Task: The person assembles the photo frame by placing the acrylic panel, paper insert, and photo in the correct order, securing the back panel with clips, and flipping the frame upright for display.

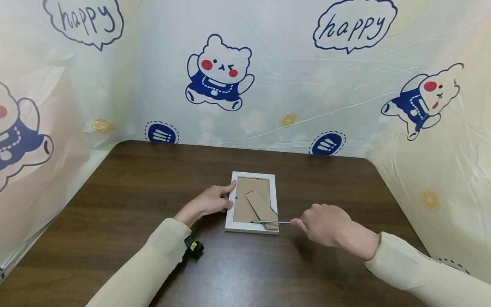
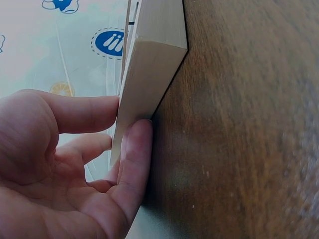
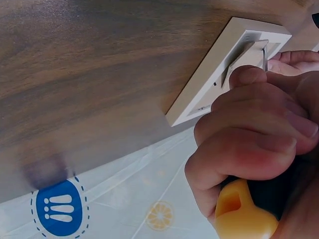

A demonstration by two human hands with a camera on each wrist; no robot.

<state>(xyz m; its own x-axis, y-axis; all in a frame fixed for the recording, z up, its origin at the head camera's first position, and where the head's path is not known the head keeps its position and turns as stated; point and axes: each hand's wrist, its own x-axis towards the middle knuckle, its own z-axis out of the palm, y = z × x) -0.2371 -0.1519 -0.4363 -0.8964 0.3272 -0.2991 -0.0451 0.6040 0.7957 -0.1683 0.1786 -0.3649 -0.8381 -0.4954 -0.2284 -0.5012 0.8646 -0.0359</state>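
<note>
A white picture frame lies back side up on the table, showing its brown backing board and a slanted stand leg. My left hand holds the frame by its left edge. In the left wrist view, fingers press against the frame's pale side. My right hand grips a screwdriver, whose thin metal shaft crosses the lower end of the leg, its tip over the lower backing. Its yellow and black handle shows below the curled fingers in the right wrist view.
The dark wooden table extends around the frame. Behind it and on both sides hangs a pale printed curtain. A small black device with a yellow mark sits at the left sleeve cuff.
</note>
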